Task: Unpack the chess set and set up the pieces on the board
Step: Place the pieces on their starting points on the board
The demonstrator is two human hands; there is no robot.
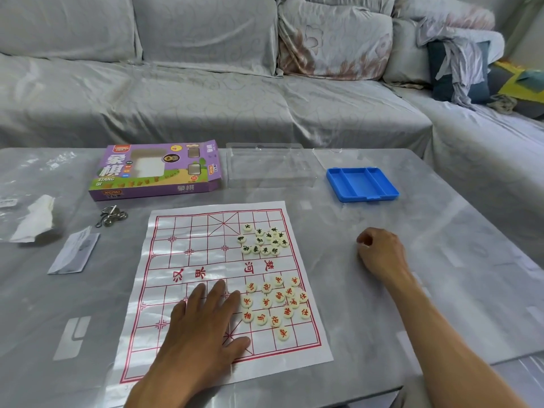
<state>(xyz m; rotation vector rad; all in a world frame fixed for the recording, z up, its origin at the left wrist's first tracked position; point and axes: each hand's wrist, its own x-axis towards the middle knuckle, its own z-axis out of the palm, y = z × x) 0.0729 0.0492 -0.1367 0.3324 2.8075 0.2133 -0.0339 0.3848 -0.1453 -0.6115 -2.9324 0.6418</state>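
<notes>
- One paper board [206, 260] lay flat on the grey worktop [441, 290], its red grid facing up
- Two heaps of round cream pieces sat on the board's right half, well apart from each other
- The far heap, the black-marked pieces [265, 241], numbered about thirteen, though they crowded too closely for a sure count
- The near heap, the red-marked pieces [276, 304], numbered about sixteen, loosely scattered
- The left hand [203, 328] pressed flat on the board with fingers straight and spread, its grip open and holding nothing, just beside the red-marked pieces
- The right hand [379, 254] rested on the worktop to the right of the board, fingers curled into a loose fist; whether that grip held a piece could not be told
- One purple box [156, 172] lay beyond the board, with one clear lid [268, 166] and one blue tray [362, 184] of three compartments to its right
- One folded leaflet [75, 254], one bunch of keys [112, 216] and one plastic bag [32, 213] lay to the left
</notes>
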